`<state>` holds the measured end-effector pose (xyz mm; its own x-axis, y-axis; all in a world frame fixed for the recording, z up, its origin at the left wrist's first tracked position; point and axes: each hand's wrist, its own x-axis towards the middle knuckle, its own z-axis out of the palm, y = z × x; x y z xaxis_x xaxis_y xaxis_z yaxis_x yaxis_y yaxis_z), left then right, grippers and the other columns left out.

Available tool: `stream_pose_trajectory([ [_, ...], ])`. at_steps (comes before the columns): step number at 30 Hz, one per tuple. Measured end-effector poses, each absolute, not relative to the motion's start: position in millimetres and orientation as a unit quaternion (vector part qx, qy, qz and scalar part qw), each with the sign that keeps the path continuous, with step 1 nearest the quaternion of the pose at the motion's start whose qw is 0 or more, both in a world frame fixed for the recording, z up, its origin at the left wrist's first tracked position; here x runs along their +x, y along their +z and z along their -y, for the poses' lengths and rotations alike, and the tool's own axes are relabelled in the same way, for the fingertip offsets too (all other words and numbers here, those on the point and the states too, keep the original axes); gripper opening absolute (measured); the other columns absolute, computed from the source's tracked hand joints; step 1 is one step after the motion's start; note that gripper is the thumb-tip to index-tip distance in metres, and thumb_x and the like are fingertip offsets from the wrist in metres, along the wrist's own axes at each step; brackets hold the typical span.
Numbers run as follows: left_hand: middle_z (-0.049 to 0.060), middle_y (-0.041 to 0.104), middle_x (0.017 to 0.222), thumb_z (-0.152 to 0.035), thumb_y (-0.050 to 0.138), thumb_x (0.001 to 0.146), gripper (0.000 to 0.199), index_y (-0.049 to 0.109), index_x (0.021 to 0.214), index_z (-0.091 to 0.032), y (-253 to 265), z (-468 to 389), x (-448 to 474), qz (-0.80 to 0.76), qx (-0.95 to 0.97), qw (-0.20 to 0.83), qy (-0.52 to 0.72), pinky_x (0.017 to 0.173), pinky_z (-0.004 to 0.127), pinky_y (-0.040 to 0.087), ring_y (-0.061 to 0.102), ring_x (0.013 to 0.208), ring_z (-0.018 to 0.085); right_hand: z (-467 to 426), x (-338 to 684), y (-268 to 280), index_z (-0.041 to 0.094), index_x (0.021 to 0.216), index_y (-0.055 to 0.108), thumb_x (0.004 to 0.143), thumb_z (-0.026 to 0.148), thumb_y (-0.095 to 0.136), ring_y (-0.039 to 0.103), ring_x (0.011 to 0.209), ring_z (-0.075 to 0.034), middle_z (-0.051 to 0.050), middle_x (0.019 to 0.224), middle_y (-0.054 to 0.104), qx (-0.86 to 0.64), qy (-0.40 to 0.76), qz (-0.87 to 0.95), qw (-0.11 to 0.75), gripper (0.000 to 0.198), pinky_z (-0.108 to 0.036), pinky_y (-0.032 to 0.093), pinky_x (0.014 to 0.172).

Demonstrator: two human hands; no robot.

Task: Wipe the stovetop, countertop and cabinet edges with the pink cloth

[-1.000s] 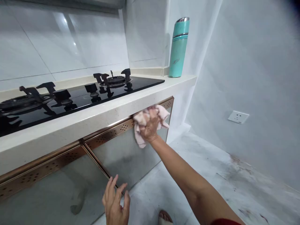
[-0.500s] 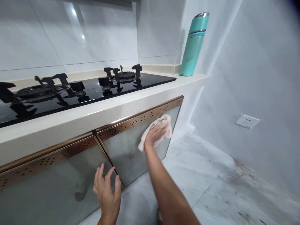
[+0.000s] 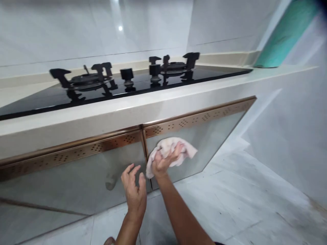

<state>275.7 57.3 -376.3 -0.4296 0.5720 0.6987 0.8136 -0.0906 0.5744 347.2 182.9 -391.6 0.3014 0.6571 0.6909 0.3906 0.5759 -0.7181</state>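
My right hand (image 3: 163,163) presses a pale pink cloth (image 3: 187,149) against the right cabinet door (image 3: 214,136), close to the seam between the two doors. The cloth is bunched under the palm and fans out past the fingers. My left hand (image 3: 134,189) is held up in front of the left cabinet door (image 3: 84,180), near that same seam, with its fingers apart and nothing in it. Both doors have greyish panels and copper-coloured top rails dotted with small holes.
Above the doors runs a pale countertop (image 3: 127,112) with a black gas hob (image 3: 143,86), its burners and two knobs. A teal bottle (image 3: 283,37) stands at the counter's right end. Below lies the marbled floor (image 3: 230,200); a grey wall (image 3: 286,136) rises on the right.
My right hand has moved the cloth leftward across the right door, from its far side to near the seam. The view has turned left, and my left hand stays raised with fingers spread.
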Motion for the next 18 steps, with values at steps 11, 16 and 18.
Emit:
stream_pose_trajectory([
  [11, 0.017, 0.043, 0.15, -0.031, 0.048, 0.099, 0.041, 0.052, 0.138, -0.021, -364.5, -48.0, 265.7, 0.68, -0.45, 0.193, -0.546, 0.115, 0.051, 0.035, 0.041, 0.141, 0.028, -166.6, 322.8, -381.3, 0.029, 0.133, 0.059, 0.087, 0.054, 0.052, 0.021, 0.148, -0.046, -0.018, 0.145, 0.045, -0.327, 0.008, 0.733, 0.597, 0.052, -0.081, 0.021, 0.105],
  [16, 0.019, 0.043, 0.152, -0.031, 0.048, 0.099, 0.038, 0.052, 0.134, -0.019, -365.0, -45.3, 263.4, 0.681, -0.437, 0.194, -0.555, 0.116, 0.051, 0.034, 0.039, 0.143, 0.029, -146.3, 308.6, -408.0, 0.03, 0.114, 0.07, 0.094, 0.043, 0.046, 0.041, 0.136, -0.037, -0.015, 0.128, 0.054, -0.224, -0.05, 0.774, 0.591, 0.034, -0.067, 0.036, 0.108],
  [18, 0.019, 0.046, 0.147, -0.036, 0.05, 0.098, 0.04, 0.052, 0.133, -0.018, -366.1, -44.7, 265.9, 0.676, -0.408, 0.166, -0.591, 0.113, 0.049, 0.037, 0.043, 0.138, 0.029, -137.6, 309.3, -397.7, 0.03, 0.116, 0.069, 0.096, 0.041, 0.047, 0.042, 0.133, -0.035, -0.015, 0.129, 0.052, -0.236, -0.033, 0.754, 0.612, 0.033, -0.064, 0.04, 0.107],
])
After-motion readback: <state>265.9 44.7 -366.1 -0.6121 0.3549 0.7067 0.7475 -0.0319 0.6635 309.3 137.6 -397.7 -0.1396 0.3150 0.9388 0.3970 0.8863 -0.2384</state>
